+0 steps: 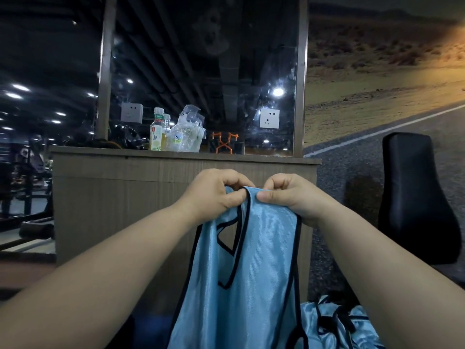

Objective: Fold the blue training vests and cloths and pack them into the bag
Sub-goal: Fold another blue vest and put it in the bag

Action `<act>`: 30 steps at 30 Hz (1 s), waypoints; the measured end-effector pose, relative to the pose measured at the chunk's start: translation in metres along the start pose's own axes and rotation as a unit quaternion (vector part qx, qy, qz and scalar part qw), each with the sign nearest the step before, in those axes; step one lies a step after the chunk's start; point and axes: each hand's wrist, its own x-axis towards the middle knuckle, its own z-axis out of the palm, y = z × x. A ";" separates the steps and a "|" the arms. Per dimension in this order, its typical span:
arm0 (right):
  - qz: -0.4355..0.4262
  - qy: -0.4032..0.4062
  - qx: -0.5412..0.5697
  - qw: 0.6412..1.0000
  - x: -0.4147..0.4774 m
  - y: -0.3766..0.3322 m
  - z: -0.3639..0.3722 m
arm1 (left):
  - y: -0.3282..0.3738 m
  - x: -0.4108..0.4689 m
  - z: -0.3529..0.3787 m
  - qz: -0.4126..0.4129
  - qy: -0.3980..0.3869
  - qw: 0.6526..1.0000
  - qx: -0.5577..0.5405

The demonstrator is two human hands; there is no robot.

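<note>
The person stood before a wooden counter [113, 197] and held one blue training vest [254, 278] up in the air, clear of any surface. The left hand [214, 195] and the right hand [289, 195] were both closed on the vest's top edge. Each pinched shoulder-strap fabric between thumb and curled fingers, and the two hands almost touched. The body of the vest hung straight down between the forearms. A heap of further blue vests [339, 321] lay below the right forearm, near the counter's lower right corner; what it rested on could not be told. No bag could be made out.

The step appeared to be matching the straps before the first fold. Done well, it called for:

- strap ends laid edge on edge;
- both pinches kept firm, as the glossy cloth looked liable to slip;
- the hanging panel allowed to drop flat before folding.
</note>
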 end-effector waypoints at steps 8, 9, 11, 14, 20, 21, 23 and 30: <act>0.006 0.012 0.008 1.000 0.002 0.006 -0.003 | 0.003 -0.007 0.003 0.001 -0.043 0.999 -0.005; 0.006 0.015 -0.001 1.000 0.002 0.007 -0.002 | 0.003 -0.006 0.003 0.001 -0.046 0.999 -0.007; 0.004 0.020 -0.016 1.000 0.003 0.009 -0.002 | 0.002 -0.005 0.004 0.003 -0.048 0.999 -0.013; -0.007 0.022 -0.030 0.999 0.003 0.010 -0.002 | 0.000 -0.005 0.004 0.005 -0.054 0.998 -0.030; -0.012 -0.061 -0.045 0.997 0.007 0.013 -0.006 | -0.007 -0.003 0.000 -0.049 -0.028 0.995 -0.088; -0.012 -0.074 -0.054 0.996 0.007 0.014 -0.007 | -0.008 -0.003 0.000 -0.060 -0.020 0.993 -0.096; -0.022 -0.062 -0.079 0.995 0.007 0.014 -0.008 | -0.011 -0.002 -0.001 -0.084 -0.008 0.989 -0.119; -0.034 0.074 -0.166 0.983 0.011 0.009 -0.005 | -0.015 0.002 -0.008 -0.122 -0.050 0.987 -0.095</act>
